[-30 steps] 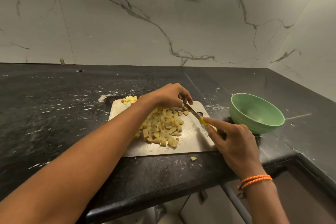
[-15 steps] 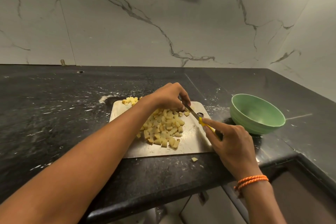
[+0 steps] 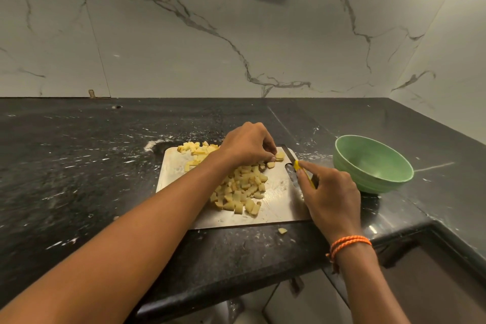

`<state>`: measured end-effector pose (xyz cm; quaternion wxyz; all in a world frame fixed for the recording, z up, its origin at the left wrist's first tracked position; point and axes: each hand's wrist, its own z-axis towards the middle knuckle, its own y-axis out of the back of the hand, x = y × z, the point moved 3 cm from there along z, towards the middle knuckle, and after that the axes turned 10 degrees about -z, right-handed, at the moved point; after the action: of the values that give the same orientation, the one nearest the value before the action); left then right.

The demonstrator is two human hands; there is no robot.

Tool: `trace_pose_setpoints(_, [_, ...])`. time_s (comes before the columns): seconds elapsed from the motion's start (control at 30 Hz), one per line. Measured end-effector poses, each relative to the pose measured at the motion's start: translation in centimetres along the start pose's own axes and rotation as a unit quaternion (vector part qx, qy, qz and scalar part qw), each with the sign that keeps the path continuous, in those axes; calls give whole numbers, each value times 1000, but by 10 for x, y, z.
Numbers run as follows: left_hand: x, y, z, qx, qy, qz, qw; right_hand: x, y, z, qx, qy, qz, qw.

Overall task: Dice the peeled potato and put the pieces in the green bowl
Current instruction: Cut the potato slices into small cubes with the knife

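Many potato pieces (image 3: 242,189) lie in a heap at the centre of the frame, on the steel cutting board (image 3: 276,202). We see the left hand (image 3: 247,143) above the far end of the heap, its fingers curled down and pinching a small potato piece (image 3: 279,156). The right hand (image 3: 332,196) grips the yellow handle of the knife (image 3: 298,164), fingers closed around it, and the blade points toward that piece. The green bowl (image 3: 372,163) stands at the right of the frame, near the board, with nothing visible inside. One stray bit (image 3: 282,231) lies on the black counter (image 3: 79,166), just below the board.
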<state>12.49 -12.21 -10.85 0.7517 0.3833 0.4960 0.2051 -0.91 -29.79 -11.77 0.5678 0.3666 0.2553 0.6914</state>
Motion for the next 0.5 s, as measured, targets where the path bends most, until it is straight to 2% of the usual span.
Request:
trace_pose_setpoints(0.23, [-5, 2, -6, -23, -8, 16, 1000, -2, 1, -13, 2, 14, -19, 1000])
trace_pose_setpoints(0.5, [-8, 1, -9, -35, -14, 39, 999, -2, 7, -15, -14, -13, 46, 999])
